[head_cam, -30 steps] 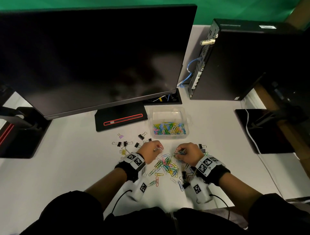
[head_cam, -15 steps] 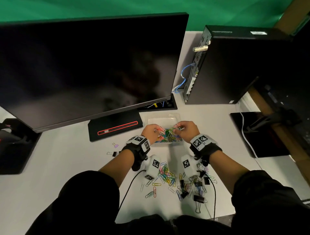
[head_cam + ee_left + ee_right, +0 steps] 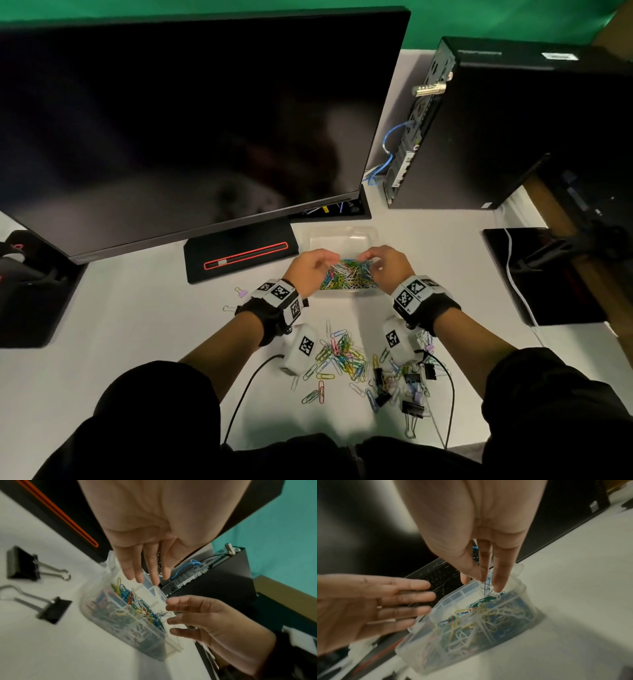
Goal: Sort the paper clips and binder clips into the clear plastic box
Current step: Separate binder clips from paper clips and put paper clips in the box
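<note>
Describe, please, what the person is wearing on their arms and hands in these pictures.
Both forearms are bare below dark sleeves pushed up towards the elbows. Each wrist carries a black strap topped by a white block with black-and-white square markers, plus a white camera pod underneath with its own marker. A thin black cable trails from each pod. The left hand and right hand are ungloved.
</note>
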### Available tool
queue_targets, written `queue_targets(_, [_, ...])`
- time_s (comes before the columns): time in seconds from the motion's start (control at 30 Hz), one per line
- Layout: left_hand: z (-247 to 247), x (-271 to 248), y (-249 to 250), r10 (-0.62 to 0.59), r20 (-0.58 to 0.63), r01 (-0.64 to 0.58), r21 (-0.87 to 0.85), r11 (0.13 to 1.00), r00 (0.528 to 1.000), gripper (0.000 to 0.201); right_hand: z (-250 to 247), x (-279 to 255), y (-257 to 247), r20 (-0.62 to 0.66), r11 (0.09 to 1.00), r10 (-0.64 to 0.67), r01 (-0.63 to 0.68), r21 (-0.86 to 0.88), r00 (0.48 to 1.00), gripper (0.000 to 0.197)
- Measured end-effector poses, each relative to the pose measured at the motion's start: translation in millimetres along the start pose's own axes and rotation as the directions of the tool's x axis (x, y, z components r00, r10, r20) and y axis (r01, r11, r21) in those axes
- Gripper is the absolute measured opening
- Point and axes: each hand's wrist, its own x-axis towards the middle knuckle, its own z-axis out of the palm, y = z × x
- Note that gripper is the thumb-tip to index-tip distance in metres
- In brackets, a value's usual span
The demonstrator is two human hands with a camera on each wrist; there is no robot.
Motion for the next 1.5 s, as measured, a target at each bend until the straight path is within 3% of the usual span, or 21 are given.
queue_targets(0.13, [-7, -25, -10, 0.028, 0.071, -0.039, 0.159, 0.986, 0.997, 0.029, 6, -9, 1, 0.202, 0.976, -0.080, 0.118, -0.184, 0.976, 0.035])
queue_targets(0.27, [-8, -53, -18, -0.030, 0.261, -0.062, 0.337, 0.940, 0.965, 0.023, 13, -13, 1, 0.238, 0.935, -0.109, 0.181, -0.305, 0.965, 0.035])
queue_targets(0.37, [-1, -68, -27, -0.087, 0.371, -0.130, 0.521, 0.844, 0.924, 0.041, 14, -13, -2, 0.277, 0.932, -0.100, 0.187, -0.310, 0.956, 0.027])
queue_targets(0.47, [7, -75, -35, -0.114, 0.361, -0.137, 0.600, 0.788, 0.926, 0.064, 12, -17, -4, 0.250, 0.938, -0.134, 0.204, -0.281, 0.959, 0.023])
queue_targets(0.57, [10, -79, -39, -0.123, 0.318, -0.111, 0.628, 0.770, 0.940, 0.071, 12, -29, -4, 0.155, 0.945, -0.214, 0.245, -0.216, 0.964, 0.023])
queue_targets(0.63, [12, -82, -42, -0.129, 0.311, -0.102, 0.628, 0.771, 0.942, 0.072, 14, -43, -5, 0.227, 0.941, -0.255, 0.296, -0.167, 0.940, 0.020])
queue_targets(0.73, [15, -84, -46, -0.118, 0.310, -0.116, 0.641, 0.758, 0.943, 0.074, 29, -64, -3, 0.428, 0.923, -0.214, 0.324, -0.205, 0.878, 0.025])
queue_targets(0.87, [22, -86, -48, -0.081, 0.323, -0.173, 0.684, 0.709, 0.943, 0.064, 52, -78, 6, 0.441, 0.916, -0.197, 0.325, -0.236, 0.876, 0.043])
queue_targets(1.03, [29, -97, -48, -0.024, 0.409, -0.306, 0.721, 0.621, 0.912, 0.070, 55, -92, 15, 0.461, 0.925, -0.247, 0.349, -0.151, 0.853, 0.035])
queue_targets(1.17, [20, -106, -54, 0.020, 0.427, -0.314, 0.631, 0.709, 0.904, 0.046, 40, -96, 23, 0.473, 0.948, -0.220, 0.302, -0.103, 0.853, 0.023])
queue_targets(1.2, [17, -109, -56, 0.021, 0.407, -0.295, 0.626, 0.722, 0.913, 0.052, 36, -96, 25, 0.479, 0.947, -0.223, 0.304, -0.099, 0.849, 0.025])
queue_targets(1.37, [7, -123, -59, -0.117, 0.301, -0.153, 0.737, 0.658, 0.946, 0.110, 29, -97, 34, 0.620, 0.907, -0.226, 0.394, -0.146, 0.751, 0.087])
queue_targets(1.43, [10, -126, -60, -0.153, 0.291, -0.129, 0.755, 0.643, 0.944, 0.112, 35, -99, 37, 0.640, 0.892, -0.243, 0.427, -0.147, 0.729, 0.091])
queue_targets(1.5, [14, -126, -59, -0.164, 0.300, -0.111, 0.721, 0.684, 0.940, 0.105, 42, -102, 36, 0.622, 0.899, -0.249, 0.416, -0.137, 0.743, 0.087])
